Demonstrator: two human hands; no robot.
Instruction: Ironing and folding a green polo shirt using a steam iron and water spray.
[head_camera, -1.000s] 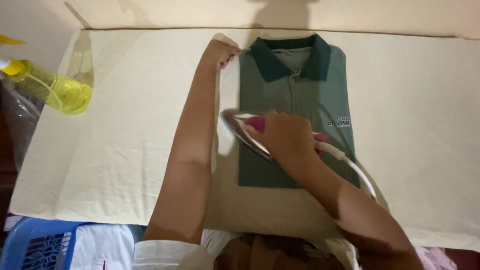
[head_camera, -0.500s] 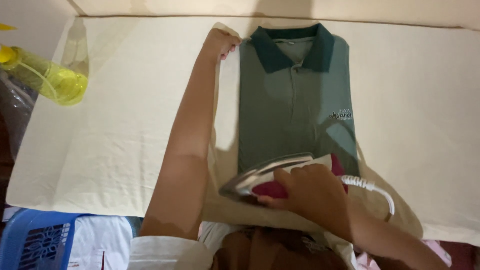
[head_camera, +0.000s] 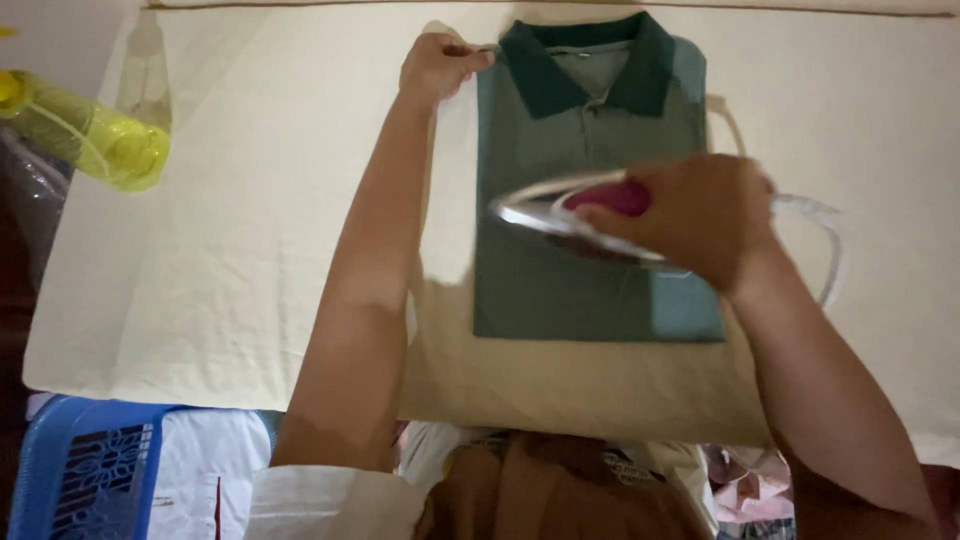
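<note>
While two hands work, one iron (head_camera: 580, 215) presses one shirt (head_camera: 590, 260).

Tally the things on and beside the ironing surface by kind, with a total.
Folded green polo shirt: 1
Iron: 1
Yellow spray bottle: 1
Blue basket: 1
Total: 4

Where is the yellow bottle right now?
The yellow bottle lies at the far left edge of the head view, beside the cream cloth, above the blue basket.
</note>
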